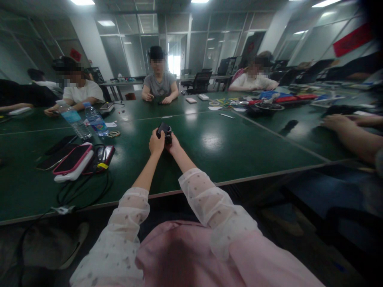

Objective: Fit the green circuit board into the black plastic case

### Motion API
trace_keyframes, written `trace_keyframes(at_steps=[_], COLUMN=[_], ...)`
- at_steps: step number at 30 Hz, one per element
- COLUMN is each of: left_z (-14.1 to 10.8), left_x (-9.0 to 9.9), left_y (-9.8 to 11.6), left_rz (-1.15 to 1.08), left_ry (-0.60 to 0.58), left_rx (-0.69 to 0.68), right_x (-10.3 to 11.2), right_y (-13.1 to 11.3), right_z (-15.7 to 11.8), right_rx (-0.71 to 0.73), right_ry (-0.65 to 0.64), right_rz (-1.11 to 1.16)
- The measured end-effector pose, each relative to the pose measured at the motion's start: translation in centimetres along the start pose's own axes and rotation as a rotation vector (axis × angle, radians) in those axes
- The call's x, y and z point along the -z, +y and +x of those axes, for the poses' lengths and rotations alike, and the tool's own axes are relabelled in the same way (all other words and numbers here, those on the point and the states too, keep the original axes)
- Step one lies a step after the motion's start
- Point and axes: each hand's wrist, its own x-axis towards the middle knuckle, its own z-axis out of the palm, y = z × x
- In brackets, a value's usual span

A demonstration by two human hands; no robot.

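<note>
A small black boxy device (163, 129), camera-like in shape, is held up just over the green table in front of me. My left hand (156, 143) is closed around its left side, with the thumb lying over the near face. On the other side my right hand (174, 145) grips the device from the right and below. Most of the right fingers are hidden behind it. Glossy details show on the device's right end, too small to make out.
Left on the green table (191, 159) are two water bottles (96, 120), phones (74, 159), a power bank and black cables (103, 187). Cables and tools (233, 103) lie at the far right. Several people sit around; one person's hand (338, 121) rests at right.
</note>
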Motion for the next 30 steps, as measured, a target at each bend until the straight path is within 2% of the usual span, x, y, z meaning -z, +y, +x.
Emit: trace_keyframes(at_steps=[30], left_z=[0.07], left_x=[0.05], left_y=[0.06], left_rz=[-0.019], left_ry=[-0.019], left_rx=[-0.004], right_x=[-0.05], right_y=[0.04], right_z=[0.04], right_rx=[0.016], right_ry=[-0.001], right_rz=[0.01])
